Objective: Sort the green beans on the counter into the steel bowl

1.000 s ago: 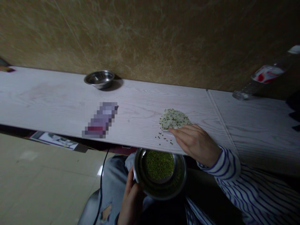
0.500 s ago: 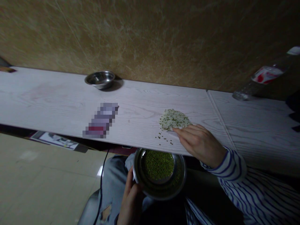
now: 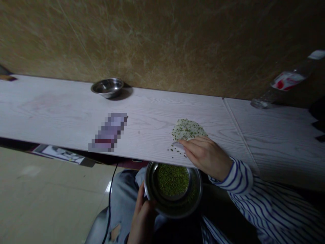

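Note:
My left hand (image 3: pixel 142 217) grips the rim of a steel bowl (image 3: pixel 196 200) of green beans (image 3: pixel 172 179), held below the table's front edge over my lap. My right hand (image 3: pixel 207 156) lies on the pale wooden table (image 3: pixel 63 112), fingers stretched flat and close together, fingertips touching loose green beans (image 3: pixel 176 149) at the near side of a small heap of mixed white grains and green beans (image 3: pixel 187 128). Nothing is held in the right hand.
A second, empty-looking steel bowl (image 3: pixel 107 87) stands at the back by the brown wall. A blurred flat object (image 3: pixel 108 132) lies left of the heap. A plastic bottle (image 3: pixel 281 86) lies at the far right. A cable (image 3: pixel 109 200) hangs near my knee.
My right hand has slid left and toward the table's edge, its fingertips now among the loose green beans below the heap. The left hand and bowl have stayed put.

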